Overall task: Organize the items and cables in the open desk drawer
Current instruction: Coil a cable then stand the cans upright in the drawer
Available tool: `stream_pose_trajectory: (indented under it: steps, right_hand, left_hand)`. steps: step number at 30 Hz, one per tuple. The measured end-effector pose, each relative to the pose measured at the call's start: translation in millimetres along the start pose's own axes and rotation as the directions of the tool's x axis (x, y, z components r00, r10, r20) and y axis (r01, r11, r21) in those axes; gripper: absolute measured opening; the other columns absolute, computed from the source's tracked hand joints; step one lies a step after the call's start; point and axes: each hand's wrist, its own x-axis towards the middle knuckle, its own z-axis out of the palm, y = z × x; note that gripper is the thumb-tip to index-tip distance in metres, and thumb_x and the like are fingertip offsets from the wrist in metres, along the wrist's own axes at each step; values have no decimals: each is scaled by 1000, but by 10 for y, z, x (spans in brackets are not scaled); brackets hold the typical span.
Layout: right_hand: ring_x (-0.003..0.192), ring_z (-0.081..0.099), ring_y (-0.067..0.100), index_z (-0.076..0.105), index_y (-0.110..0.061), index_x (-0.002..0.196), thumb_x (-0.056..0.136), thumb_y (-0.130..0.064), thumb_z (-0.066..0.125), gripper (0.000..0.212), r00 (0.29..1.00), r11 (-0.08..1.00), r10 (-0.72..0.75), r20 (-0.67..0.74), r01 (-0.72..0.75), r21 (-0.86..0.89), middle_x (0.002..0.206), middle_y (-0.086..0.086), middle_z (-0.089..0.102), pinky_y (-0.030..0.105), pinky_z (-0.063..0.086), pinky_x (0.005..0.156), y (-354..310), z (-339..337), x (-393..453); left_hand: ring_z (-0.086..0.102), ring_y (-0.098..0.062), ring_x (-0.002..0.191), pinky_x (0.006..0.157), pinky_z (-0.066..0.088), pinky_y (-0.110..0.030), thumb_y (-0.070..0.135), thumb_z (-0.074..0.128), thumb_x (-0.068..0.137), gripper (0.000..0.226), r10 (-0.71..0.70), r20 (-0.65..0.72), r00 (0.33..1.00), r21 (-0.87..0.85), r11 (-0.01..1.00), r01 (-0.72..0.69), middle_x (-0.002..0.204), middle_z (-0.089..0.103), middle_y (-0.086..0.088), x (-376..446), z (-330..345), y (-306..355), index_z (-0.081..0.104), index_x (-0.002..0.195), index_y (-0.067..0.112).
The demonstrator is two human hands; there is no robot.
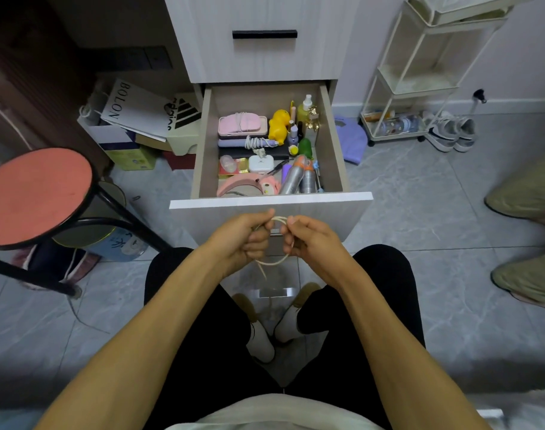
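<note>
A thin cream-coloured cable (pixel 272 262) is held in front of the open wooden desk drawer (pixel 334 141), just below its white front panel (pixel 271 201). The left hand (pixel 245 240) is closed around one side of the cable, with its fingers (pixel 259 243) curled inward and the thumb pressed against the strand near the top. The right hand (pixel 308 240) is closed on the other side, the cable being pinched between thumb and curled fingers. Between the two hands the cable is seen as a short arc above and a looser loop below, with one free end hanging down toward the floor.

Inside the drawer, a pink flat case wrapped with a white cord (pixel 242 124) is placed at the back left, beside a yellow duck-shaped toy (pixel 279 124). Below it a lilac flat case with a coiled white cable (pixel 249 142) is laid. A small white square charger box (pixel 260 164) is set near the middle, and two silver spray cans with orange caps (pixel 299 178) are laid at the front right. A pink rounded headband-like item (pixel 243 186) is found at the front left. A green rounded object (pixel 305 147) and several small bottles (pixel 305 108) are stood along the right side.

A round red-topped stool with black legs (pixel 37 193) is positioned to the left, on the grey tiled floor (pixel 420 212). A white wire rolling shelf (pixel 420 72) is stood at the right.
</note>
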Motion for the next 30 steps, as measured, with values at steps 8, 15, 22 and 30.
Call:
stream_pose_trajectory:
  steps: [8,15,22,30]
  right_hand:
    - [61,53,12,62,-9,84,102,-17,46,25,1000,989,-19,-23,15,-149,66,2,54,30,50,67,42,51,13]
    - [94,67,12,68,-22,101,89,-36,66,18,993,971,62,-104,-85,-225,99,1,72,29,54,88,118,-21,39]
    - [75,61,16,74,-17,79,88,-27,68,15,998,855,61,-27,-66,-515,76,8,70,33,49,79,141,-95,68]
    - [58,55,11,71,-17,71,82,-27,68,16,918,741,-204,-340,-82,-667,54,-6,57,26,46,60,95,-106,50]
  left_hand:
    - [16,-8,37,37,14,-16,40,53,96,46,1,-180,984,331,942,60,44,23,7,79,68,-1,41,55,22]
    - [13,-7,30,29,11,-16,23,48,98,45,85,-310,947,-263,949,-171,40,18,8,204,60,141,29,57,22]
    - [13,-6,30,28,11,-15,23,47,99,46,161,-406,900,-316,899,-303,40,18,8,171,-98,191,28,57,22]
    - [13,-6,32,33,10,-15,20,50,98,45,197,-442,875,-137,949,-283,43,18,8,54,-187,80,29,59,23]
